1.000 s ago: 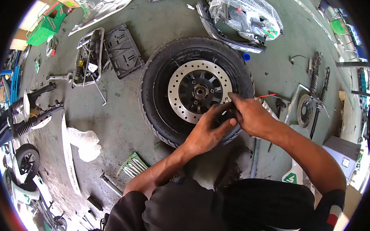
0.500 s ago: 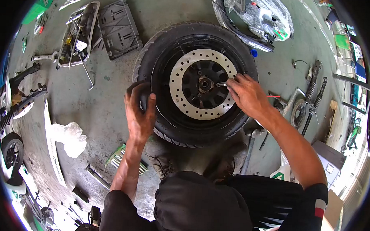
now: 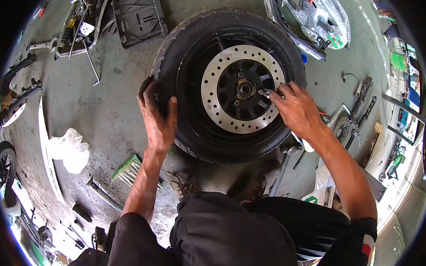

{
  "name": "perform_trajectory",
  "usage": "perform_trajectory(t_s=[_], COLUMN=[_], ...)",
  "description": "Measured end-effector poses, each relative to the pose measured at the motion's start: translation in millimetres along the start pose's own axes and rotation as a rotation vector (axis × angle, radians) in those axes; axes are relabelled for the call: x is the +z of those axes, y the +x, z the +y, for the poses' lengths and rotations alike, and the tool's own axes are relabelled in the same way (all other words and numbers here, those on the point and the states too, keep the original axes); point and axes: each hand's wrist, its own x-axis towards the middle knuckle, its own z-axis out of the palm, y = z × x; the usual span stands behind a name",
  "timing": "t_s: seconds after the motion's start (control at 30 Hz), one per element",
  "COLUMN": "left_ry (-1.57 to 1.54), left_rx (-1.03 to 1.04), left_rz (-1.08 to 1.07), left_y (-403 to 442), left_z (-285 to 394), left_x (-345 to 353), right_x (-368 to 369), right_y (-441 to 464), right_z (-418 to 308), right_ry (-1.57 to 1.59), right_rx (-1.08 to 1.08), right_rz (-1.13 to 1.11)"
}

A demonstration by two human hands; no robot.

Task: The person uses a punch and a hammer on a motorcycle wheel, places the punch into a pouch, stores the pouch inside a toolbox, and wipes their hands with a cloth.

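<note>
Metal pc (image 3: 264, 93) pinched in R hand (image 3: 297, 109); L hand (image 3: 160, 124) cups tyre (image 3: 231, 20).

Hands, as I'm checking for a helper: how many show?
2: left hand at the left edge of the tire; right hand at the right side of the disc.

The left forearm (image 3: 146, 182) reaches nearly straight forward, its hand (image 3: 158, 117) open with thumb apart from gently curved fingers, while the right forearm (image 3: 341, 161) slants inward from a bent elbow (image 3: 363, 206) to a pinching right hand (image 3: 296, 107).
</note>
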Motion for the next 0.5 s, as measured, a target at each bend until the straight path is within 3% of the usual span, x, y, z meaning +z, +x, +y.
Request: perform_trajectory(t_s=[0.33,0.5], left_ry=[-0.166,-0.091], left_rx=[-0.224,-0.217], left_rz=[-0.023,-0.034], left_y=[0.3,2.4], left_z=[-23.6,-17.1], left_x=[7.8,5.7], right_x=[-12.9,-14.1], right_y=[14.3,16.8], right_z=[-1.0,-18.6], right_ry=[0.030,0.191], right_rx=[0.013,0.042], right_rz=[-0.074,0.008])
